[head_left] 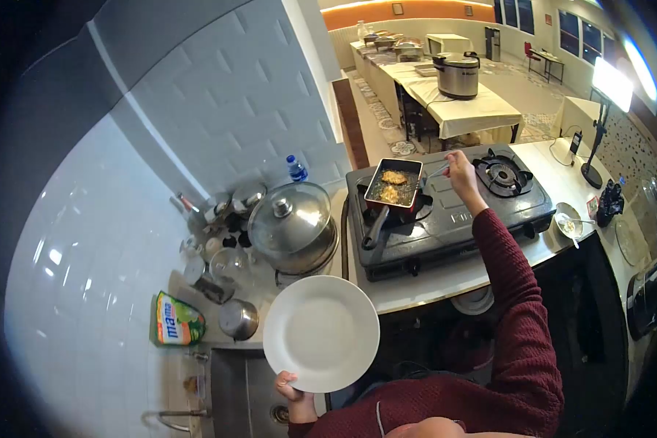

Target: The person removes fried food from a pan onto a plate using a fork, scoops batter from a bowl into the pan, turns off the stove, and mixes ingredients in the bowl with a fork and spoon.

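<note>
My left hand [290, 388] is closed on the near rim of a white plate [321, 332], with my thumb on top. Nothing lies on the plate, which is held over the sink and counter edge. My right hand [460, 175] is above the gas stove, closed on a thin metal utensil [439, 171] whose kind I cannot make out. Its tip points left toward a small rectangular frying pan [378, 196] on the left burner. Two golden-brown fried pieces [393, 177] sit apart in bubbling oil in the pan.
A large lidded pot [290, 230] stands left of the stove [452, 219]. A small metal pot [239, 319] and a green pouch [178, 319] are near the sink [230, 387]. A bowl [568, 221] with a spoon and a lamp [598, 124] are at right.
</note>
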The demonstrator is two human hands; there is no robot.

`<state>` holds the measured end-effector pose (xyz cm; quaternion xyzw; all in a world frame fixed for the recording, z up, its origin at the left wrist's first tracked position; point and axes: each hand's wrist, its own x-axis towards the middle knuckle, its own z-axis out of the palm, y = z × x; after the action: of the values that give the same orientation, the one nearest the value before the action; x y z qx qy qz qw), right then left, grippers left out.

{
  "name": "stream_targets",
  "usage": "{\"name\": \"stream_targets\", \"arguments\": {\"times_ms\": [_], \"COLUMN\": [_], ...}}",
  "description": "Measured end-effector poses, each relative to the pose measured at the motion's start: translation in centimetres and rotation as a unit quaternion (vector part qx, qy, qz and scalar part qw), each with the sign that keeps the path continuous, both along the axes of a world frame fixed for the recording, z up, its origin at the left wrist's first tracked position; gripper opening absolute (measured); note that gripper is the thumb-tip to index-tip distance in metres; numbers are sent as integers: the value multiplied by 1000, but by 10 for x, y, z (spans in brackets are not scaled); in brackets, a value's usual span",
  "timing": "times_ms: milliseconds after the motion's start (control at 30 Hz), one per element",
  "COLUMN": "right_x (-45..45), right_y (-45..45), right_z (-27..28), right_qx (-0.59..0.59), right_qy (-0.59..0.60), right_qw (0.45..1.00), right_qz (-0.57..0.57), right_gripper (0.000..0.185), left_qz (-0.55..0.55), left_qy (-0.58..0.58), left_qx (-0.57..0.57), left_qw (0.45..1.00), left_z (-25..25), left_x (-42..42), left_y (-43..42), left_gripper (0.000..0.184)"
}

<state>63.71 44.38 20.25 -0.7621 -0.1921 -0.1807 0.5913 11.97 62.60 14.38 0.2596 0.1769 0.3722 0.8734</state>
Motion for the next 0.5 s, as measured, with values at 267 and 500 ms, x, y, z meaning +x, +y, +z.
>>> {"name": "stream_targets", "arguments": {"times_ms": [267, 500], "right_x": [17, 61], "right_y": [32, 50], "right_z": [17, -5], "right_qx": [-119, -176], "right_qy": [-20, -78], "right_qw": [993, 981], "right_qz": [6, 20], "right_gripper": [20, 20], "left_qz": [-76, -95], "left_qy": [-26, -72], "left_qx": [-1, -26], "left_qw": [997, 993], "left_z": [13, -7], "left_x": [54, 54], "left_y": [83, 105], "left_gripper": [66, 69]}}
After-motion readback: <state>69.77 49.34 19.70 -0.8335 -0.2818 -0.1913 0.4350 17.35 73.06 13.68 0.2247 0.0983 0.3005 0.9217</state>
